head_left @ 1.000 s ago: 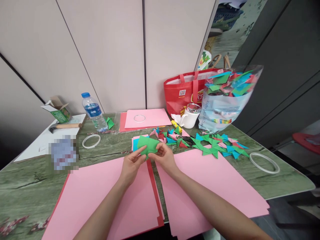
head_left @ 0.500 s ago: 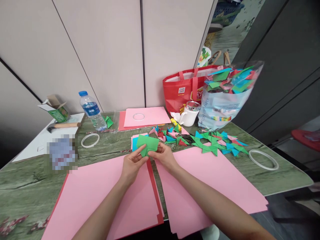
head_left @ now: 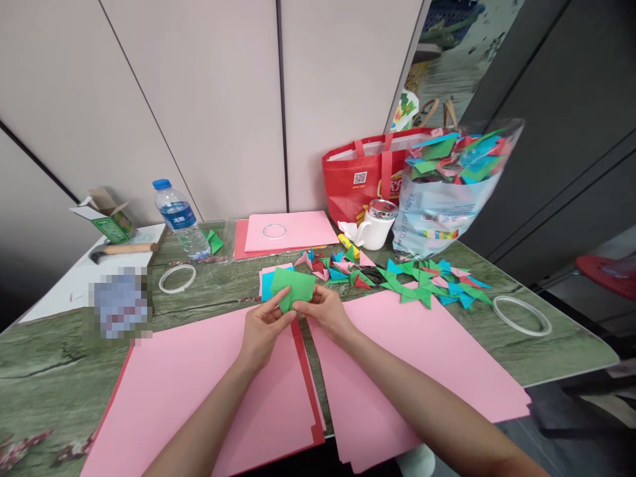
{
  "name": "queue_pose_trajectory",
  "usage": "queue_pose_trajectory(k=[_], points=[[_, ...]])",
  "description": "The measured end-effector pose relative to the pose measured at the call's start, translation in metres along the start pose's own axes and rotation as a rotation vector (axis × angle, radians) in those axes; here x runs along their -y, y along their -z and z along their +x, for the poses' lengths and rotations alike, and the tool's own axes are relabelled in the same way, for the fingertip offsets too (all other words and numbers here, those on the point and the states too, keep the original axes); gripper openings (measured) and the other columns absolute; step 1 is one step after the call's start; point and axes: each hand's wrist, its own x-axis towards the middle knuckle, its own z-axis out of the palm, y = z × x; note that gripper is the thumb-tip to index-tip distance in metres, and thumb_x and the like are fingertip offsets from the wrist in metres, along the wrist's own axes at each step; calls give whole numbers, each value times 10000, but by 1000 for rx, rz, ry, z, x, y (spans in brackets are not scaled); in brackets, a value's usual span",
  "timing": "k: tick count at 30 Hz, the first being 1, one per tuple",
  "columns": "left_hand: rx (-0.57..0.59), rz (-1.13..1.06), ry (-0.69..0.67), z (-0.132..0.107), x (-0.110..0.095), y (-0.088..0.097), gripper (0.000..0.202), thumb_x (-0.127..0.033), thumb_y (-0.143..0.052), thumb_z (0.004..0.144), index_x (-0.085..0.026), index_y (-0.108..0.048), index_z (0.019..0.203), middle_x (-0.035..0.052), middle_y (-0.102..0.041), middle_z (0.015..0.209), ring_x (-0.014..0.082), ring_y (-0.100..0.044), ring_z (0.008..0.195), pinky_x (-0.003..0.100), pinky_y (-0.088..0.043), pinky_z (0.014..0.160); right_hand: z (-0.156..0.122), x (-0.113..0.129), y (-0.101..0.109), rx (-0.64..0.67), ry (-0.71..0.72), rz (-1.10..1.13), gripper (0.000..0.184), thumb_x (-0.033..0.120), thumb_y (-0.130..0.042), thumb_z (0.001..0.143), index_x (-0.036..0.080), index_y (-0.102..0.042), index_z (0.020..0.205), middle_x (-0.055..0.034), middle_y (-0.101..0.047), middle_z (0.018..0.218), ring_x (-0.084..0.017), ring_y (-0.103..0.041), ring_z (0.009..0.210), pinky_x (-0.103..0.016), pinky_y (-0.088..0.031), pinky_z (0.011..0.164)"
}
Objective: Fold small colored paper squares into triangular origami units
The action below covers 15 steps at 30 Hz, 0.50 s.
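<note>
A small piece of green paper [head_left: 297,285], folded along its lower part, is held up between both hands. My left hand [head_left: 264,326] pinches its lower left side, and my right hand [head_left: 326,313] grips its lower right corner with thumb and fingers. Just behind it lies a small stack of blue and pink paper squares [head_left: 267,283], partly hidden. Under my forearms are two piles of large pink paper, the left pile [head_left: 199,377] with red sheets beneath and the right pile [head_left: 392,358].
Folded paper pieces [head_left: 338,265] and joined paper stars [head_left: 422,285] lie beyond my right hand. Farther back stand a white mug [head_left: 378,228], a red bag [head_left: 348,182] and a filled plastic bag [head_left: 432,212]. Leftward are a water bottle [head_left: 181,222], a tape roll [head_left: 177,279] and a hammer [head_left: 124,250].
The camera view has shifted slightly. Both hands keep nearly the same hold on the green paper.
</note>
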Motion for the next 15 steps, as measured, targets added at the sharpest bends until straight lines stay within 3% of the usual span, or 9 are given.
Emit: queue_pose_trajectory(k=[4, 11, 15], points=[[-67, 71, -22, 0, 1, -1, 525, -207, -736, 585, -201, -603, 1092, -72, -543, 505, 63, -478, 498, 184, -414, 525, -1, -1, -1, -6, 7, -2, 348, 255, -772, 478, 156, -624, 777, 6, -633, 654, -114, -541, 570, -234, -427, 511], [-103, 42, -29, -1, -2, -4, 508, -234, -758, 532, -203, -650, 1028, -24, -607, 621, 104, -503, 590, 233, -419, 594, 0, -4, -1, 4, -29, 80, 337, 239, -776, 470, 156, -636, 764, 6, -630, 652, -101, -517, 555, -218, -395, 487], [-103, 115, -42, 0, 3, 0, 511, -237, -742, 566, -176, -631, 1061, -85, -373, 453, 63, -323, 467, 202, -321, 466, 1, -4, -2, 12, -66, 149, 324, 199, -779, 466, 153, -639, 755, 15, -629, 649, -81, -499, 531, -204, -378, 473]])
